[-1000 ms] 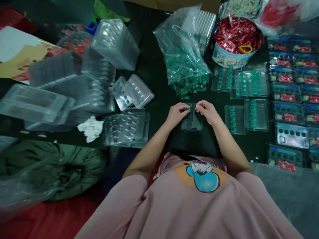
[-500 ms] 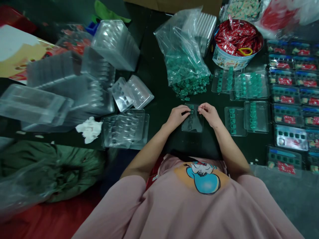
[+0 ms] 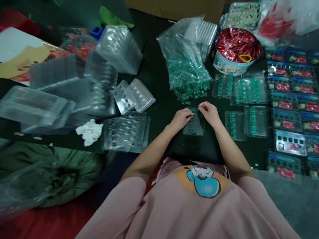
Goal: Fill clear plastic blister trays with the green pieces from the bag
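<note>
A clear plastic tray (image 3: 199, 128) with a column of small pockets lies on the dark table in front of me. My left hand (image 3: 182, 119) reaches over its left side, fingers bent together at the upper pockets; they cover whatever is under the tips. By the tray's upper right corner, my right hand (image 3: 208, 113) is closed in a pinch, and I cannot make out what is in it. Just beyond lies a heap of green translucent pieces (image 3: 191, 90), spilling from a clear plastic bag (image 3: 180, 41).
Trays filled with green pieces (image 3: 232, 124) lie to the right, beside rows of packed trays (image 3: 284, 119). A round tin (image 3: 233, 66) holds red packets. Stacked clear trays (image 3: 119, 49) and a crumpled white tissue (image 3: 89, 132) are on the left.
My left fingers have moved over the top pocket, covering the green piece seen there before. My right hand stays near the tray's upper right corner. The whole view has shifted slightly.
</note>
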Motion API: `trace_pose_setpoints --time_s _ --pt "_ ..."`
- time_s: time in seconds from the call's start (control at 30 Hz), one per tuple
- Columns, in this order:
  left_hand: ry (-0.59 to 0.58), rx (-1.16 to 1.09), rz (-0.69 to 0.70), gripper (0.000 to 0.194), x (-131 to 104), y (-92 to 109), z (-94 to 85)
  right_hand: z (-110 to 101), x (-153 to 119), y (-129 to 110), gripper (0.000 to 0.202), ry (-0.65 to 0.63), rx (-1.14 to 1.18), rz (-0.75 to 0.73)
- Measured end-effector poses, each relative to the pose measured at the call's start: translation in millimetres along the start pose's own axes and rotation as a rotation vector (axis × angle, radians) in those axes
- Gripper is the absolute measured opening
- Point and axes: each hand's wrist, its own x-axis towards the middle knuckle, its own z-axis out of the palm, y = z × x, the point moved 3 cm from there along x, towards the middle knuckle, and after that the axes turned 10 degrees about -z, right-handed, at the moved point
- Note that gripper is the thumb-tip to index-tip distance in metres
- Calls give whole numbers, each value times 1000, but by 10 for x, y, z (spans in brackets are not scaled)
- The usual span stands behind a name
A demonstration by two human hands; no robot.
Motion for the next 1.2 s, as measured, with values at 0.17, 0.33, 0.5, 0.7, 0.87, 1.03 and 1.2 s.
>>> trace_pose_setpoints --time_s 0.17,0.33,0.5,0.7,0.87,1.03,1.2 --pt "25 -30 -22 17 -32 19 -33 238 464 -64 13 -123 -400 -88" --pt "206 -153 -125 16 -92 -26 -289 423 597 -32 14 -199 -578 -89" --pt "310 -498 -363 21 11 -110 -325 287 430 -96 13 -104 -354 -134" --pt "47 -991 -620 38 85 89 -159 160 97 -381 16 -98 -180 -229" --pt "-30 -1053 -658 37 36 179 -169 162 -59 -500 19 -154 -237 -304" --pt "33 -1088 -714 34 -18 171 -173 170 -97 -530 21 -175 -237 -342" --pt "50 -1043 -685 36 -61 155 -164 130 -106 -547 19 -160 -215 -327"
